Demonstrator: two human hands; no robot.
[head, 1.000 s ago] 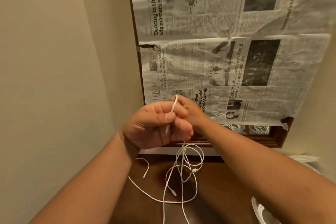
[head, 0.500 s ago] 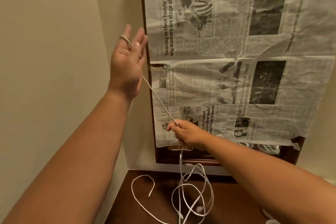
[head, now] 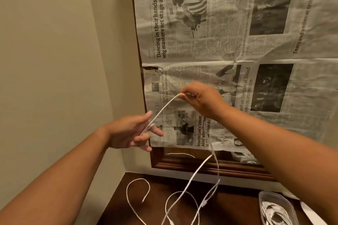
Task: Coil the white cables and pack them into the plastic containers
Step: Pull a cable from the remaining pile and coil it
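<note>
A thin white cable [head: 165,107] is stretched in the air between my two hands. My right hand [head: 202,99] pinches it at the top between thumb and fingertips. My left hand [head: 132,132], lower and to the left, has its fingers spread and the cable passes between them as a small loop. From my right hand the cable drops down [head: 193,175] into loose loops on the dark wooden table [head: 236,204]. A clear plastic container [head: 276,208] with coiled white cable inside stands at the lower right.
A framed mirror covered with newspaper sheets [head: 228,51] hangs on the wall straight ahead. A beige wall [head: 51,60] closes the left side. A second loose white cable end [head: 136,193] lies on the table's left part.
My left hand has come down from high on the left to below my right hand. My right hand has risen, and the cable now slopes the other way between them.
</note>
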